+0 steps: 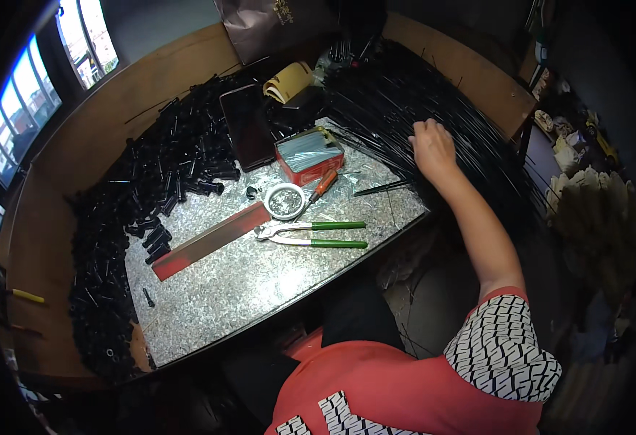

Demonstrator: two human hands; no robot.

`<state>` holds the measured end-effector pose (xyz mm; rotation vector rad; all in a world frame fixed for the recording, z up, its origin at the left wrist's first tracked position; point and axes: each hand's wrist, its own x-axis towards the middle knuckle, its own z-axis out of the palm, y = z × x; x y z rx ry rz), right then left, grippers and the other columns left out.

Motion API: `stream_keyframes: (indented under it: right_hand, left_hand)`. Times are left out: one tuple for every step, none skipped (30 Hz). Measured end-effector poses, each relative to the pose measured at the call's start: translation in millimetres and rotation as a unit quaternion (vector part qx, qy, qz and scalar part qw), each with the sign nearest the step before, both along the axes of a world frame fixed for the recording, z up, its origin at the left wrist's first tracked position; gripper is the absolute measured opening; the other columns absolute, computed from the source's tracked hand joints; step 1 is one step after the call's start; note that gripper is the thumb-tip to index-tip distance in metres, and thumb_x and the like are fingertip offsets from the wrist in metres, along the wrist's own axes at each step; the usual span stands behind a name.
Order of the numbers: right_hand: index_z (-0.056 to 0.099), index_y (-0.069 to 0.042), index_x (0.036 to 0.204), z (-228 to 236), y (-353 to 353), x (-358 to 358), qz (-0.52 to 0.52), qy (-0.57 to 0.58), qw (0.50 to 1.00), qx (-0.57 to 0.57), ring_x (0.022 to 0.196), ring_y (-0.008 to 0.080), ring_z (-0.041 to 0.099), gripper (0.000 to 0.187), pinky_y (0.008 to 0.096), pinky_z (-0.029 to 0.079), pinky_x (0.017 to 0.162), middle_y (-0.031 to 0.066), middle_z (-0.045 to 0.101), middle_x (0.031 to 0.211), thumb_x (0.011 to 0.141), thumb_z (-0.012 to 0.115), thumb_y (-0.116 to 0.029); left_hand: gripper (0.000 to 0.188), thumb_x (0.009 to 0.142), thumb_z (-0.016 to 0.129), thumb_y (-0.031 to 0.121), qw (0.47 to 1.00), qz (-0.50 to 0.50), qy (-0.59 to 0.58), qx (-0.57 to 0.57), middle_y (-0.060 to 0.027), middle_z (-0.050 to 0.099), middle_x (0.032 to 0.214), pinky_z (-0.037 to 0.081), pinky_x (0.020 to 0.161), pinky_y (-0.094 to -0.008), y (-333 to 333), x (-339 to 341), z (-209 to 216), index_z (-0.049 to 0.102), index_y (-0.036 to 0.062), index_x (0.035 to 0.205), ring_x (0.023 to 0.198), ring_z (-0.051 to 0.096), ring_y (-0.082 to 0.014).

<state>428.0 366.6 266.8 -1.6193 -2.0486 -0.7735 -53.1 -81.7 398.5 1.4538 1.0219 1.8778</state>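
Note:
My right hand reaches over a large heap of long thin black rods at the far right of the table. Its fingers are bent down among the rods, with the tips hidden, so what they grip cannot be made out. Nearer to me lie pincers with green handles, their jaws pointing left. Behind them stand a small white bowl of small shiny pieces and a red tin filled with thin pale rods. A screwdriver with an orange handle leans beside the tin. My left hand is out of sight.
Black tubular parts are piled along the left and back. A red-ended metal bar crosses the speckled tabletop. A dark phone lies by a yellow object. Wooden boards wall the table; gloves hang at right.

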Motion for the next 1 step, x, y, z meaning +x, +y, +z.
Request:
stream_keyframes:
  right_hand:
    - [0.061,0.001,0.089,1.3,5.5,14.2,-0.045,-0.003,0.999,-0.019,0.086,0.0345,0.06,0.018,0.0439,0.049,0.074,0.0182,0.06,0.091,0.083,0.065,-0.016]
  left_hand:
    - [0.059,0.093,0.048,0.052,0.939,-0.132,-0.008,-0.317,-0.0315,0.057,0.1,0.053,0.072,-0.0369,0.4,-50.6,13.4,0.045,-0.0018,0.119,0.079,0.06,-0.0249]
